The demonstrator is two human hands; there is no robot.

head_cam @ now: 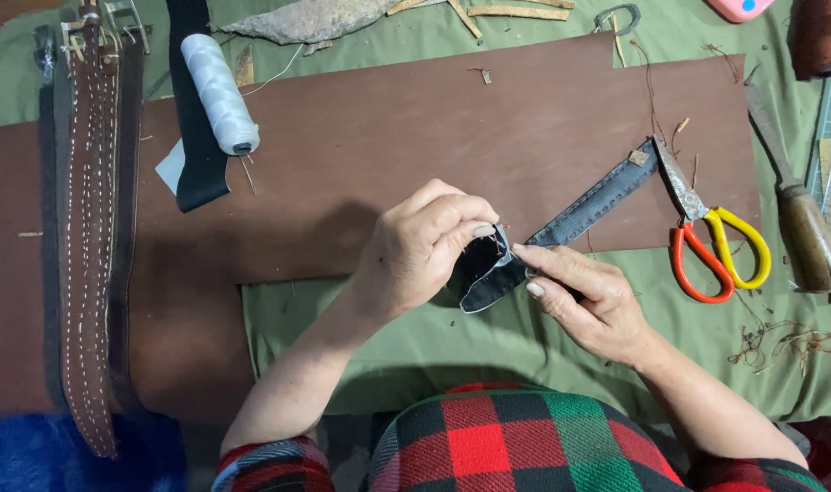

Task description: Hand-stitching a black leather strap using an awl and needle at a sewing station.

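- Far left of the large brown leather sheet (388, 155), long brown stitched leather belts (89, 228) are laid lengthwise on the worktop.
- On the sheet's upper left part, a spool of white thread (219, 91) is seen beside a black strap (195, 118).
- At the sheet's lower edge, the folded end of a narrow dark grey stitched leather strap (579, 214) is pinched by the left hand (415, 251), its fingers (470, 223) closed together on it.
- The same end is clamped from the other side by the right hand (589, 296); both hands are equally near.
- The strap's long axis runs up and right across the sheet, away from the fingers.
- At the sheet's right edge, red-and-yellow-handled scissors (707, 241) are lying, touching the strap's far end.
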